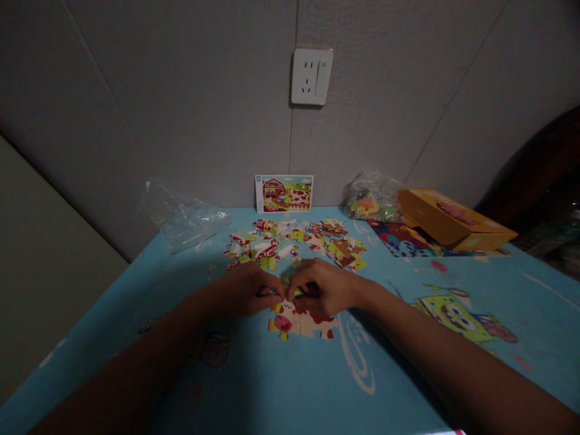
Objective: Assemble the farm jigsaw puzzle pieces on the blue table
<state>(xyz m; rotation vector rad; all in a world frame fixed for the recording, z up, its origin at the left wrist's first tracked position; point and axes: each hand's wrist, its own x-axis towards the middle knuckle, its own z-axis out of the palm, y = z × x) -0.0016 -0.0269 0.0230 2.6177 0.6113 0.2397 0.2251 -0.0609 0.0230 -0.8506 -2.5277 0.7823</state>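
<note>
My left hand [244,291] and my right hand [324,287] meet at the middle of the blue table [281,386], fingertips pinched together over a small joined cluster of puzzle pieces [301,320] that shows a cow. Both hands press on pieces at the cluster's top edge; the exact piece under the fingers is hidden. Behind the hands lies a spread of loose puzzle pieces [294,241]. A reference picture card [284,193] with a barn stands against the wall.
An empty clear plastic bag [183,217] lies at the back left. At the back right sit a bag of pieces [371,202] and a yellow box [448,220]. A wall socket [311,75] is above. Cartoon prints cover the tablecloth.
</note>
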